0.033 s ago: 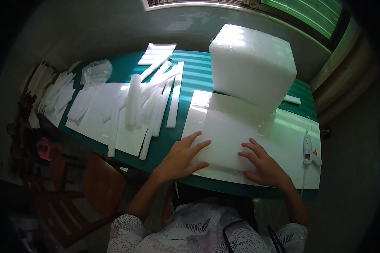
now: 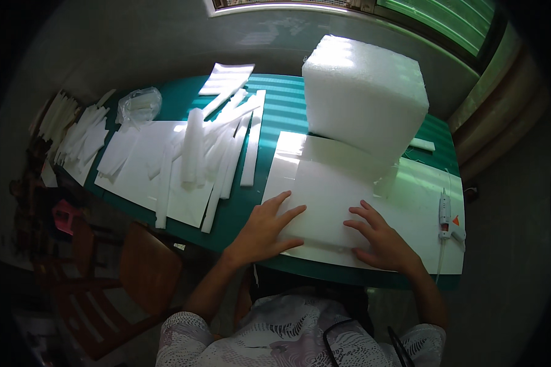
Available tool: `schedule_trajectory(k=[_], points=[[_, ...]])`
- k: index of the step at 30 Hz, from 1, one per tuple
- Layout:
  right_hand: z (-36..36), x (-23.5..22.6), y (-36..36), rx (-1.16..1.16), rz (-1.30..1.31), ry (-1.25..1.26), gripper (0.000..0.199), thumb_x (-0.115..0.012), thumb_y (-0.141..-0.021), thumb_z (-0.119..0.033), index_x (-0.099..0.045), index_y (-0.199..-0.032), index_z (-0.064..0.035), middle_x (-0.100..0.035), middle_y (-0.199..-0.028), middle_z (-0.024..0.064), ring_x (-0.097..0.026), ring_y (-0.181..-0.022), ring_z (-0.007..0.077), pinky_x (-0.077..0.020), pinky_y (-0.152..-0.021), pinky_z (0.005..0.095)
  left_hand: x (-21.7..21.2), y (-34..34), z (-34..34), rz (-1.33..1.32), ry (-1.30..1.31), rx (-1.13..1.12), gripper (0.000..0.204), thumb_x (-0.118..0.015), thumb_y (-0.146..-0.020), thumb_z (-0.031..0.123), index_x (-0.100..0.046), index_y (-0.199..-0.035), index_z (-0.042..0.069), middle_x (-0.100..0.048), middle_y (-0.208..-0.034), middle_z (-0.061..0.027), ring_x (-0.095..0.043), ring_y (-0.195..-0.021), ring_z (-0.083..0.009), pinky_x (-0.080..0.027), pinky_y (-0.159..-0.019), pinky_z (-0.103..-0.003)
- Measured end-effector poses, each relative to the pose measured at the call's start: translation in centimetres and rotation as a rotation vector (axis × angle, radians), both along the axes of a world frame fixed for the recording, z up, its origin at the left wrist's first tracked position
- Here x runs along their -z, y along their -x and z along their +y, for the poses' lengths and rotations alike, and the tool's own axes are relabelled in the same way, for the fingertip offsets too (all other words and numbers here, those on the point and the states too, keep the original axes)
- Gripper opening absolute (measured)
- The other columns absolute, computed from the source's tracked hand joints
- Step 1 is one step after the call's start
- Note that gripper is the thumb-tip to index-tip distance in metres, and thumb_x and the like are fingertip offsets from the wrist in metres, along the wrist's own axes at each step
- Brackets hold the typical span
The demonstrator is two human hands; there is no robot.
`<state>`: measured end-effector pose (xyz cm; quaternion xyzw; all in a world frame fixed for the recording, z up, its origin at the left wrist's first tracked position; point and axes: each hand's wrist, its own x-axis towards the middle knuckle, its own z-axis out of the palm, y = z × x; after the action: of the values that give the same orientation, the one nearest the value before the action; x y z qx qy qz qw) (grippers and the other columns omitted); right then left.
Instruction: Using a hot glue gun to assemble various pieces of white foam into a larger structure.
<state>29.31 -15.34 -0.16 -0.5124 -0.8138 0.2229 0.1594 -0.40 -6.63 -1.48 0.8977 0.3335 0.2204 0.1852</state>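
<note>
- Green table (image 2: 283, 92) is set by a grey wall (image 2: 165, 40); its far part is striped with light, probably let in by the window (image 2: 441, 21) at far right.
- White glossy board (image 2: 419, 235) is laid flat at the near right, within easy reach; both hands are placed over it.
- Left hand (image 2: 263, 229): fingers spread, thumb held well apart from index, nothing seen gripped; placed at the board's near left part.
- Right hand (image 2: 382, 241): fingers loosely bent and parted, nothing seen gripped; turned toward the left hand, as if a width were being framed.
- Fingertip contact cannot be told; whether a thin sheet or only a reflection is shown between the hands, likewise.
- White foam block (image 2: 364, 104) is stood at the board's far edge, presumably so near space is left for hands.
- Glue gun (image 2: 445, 214) is laid at right, nozzle pointed far, likely for safety.
- Foam strips (image 2: 193, 147) are heaped at left, seemingly as stock within reach.
</note>
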Motion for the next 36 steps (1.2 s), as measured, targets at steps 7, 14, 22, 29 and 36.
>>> schedule_trajectory(k=[7, 14, 22, 29, 36], points=[[-0.5, -0.1, 0.3, 0.005, -0.001, -0.003, 0.055, -0.069, -0.075, -0.009, -0.052, -0.127, -0.0113, -0.038, -0.145, 0.0148, -0.027, -0.142, 0.0424, -0.0354, -0.112, 0.0488, 1.5, -0.9, -1.5, -0.029, 0.077, -0.03, 0.058, -0.077, -0.08, 0.031, -0.056, -0.131, 0.011, -0.042, -0.142, -0.022, -0.051, -0.12, -0.035, -0.039, -0.101, -0.044], [-2.5, -0.5, 0.8, 0.086, -0.03, 0.0, 0.056, -0.069, -0.076, -0.009, -0.052, -0.13, -0.0106, -0.037, -0.146, 0.0165, -0.026, -0.141, 0.0439, -0.0334, -0.112, 0.0497, -0.3, 3.2, 2.5, -0.107, -0.024, -0.256, 0.039, -0.069, -0.086, 0.016, -0.059, -0.121, 0.005, -0.053, -0.129, -0.0171, -0.054, -0.115, -0.035, -0.043, -0.099, -0.041], [-4.9, 0.8, 2.1, 0.233, 0.108, -0.056, 0.052, -0.071, -0.075, -0.007, -0.057, -0.126, -0.0091, -0.04, -0.144, 0.0186, -0.027, -0.141, 0.0443, -0.0317, -0.112, 0.0513, 2.3, 8.0, 6.5, 0.02, -0.055, -0.533, 0.03, -0.062, -0.088, 0.008, -0.06, -0.117, 0.0, -0.057, -0.118, -0.0205, -0.055, -0.111, -0.0376, -0.044, -0.097, -0.041], [-5.4, 1.5, 2.5, 0.297, 0.167, -0.081, 0.051, -0.071, -0.075, -0.004, -0.059, -0.124, -0.0076, -0.042, -0.142, 0.0186, -0.029, -0.14, 0.0437, -0.0313, -0.112, 0.0502, 1.1, 8.0, 6.5, -0.017, 0.062, -0.402, 0.022, -0.061, -0.089, 0.01, -0.063, -0.109, 0.0, -0.059, -0.112, -0.019, -0.057, -0.105, -0.0373, -0.046, -0.093, -0.04], [-5.6, 2.4, 2.4, 0.356, 0.235, -0.112, 0.049, -0.07, -0.075, -0.003, -0.059, -0.122, -0.0067, -0.044, -0.14, 0.0181, -0.033, -0.138, 0.0424, -0.0317, -0.111, 0.0504, -0.6, 8.8, 6.2, -0.153, 0.056, -0.497, 0.019, -0.061, -0.086, 0.006, -0.063, -0.105, 0.0, -0.064, -0.104, -0.0156, -0.062, -0.087, -0.0315, -0.049, -0.082, -0.037]])
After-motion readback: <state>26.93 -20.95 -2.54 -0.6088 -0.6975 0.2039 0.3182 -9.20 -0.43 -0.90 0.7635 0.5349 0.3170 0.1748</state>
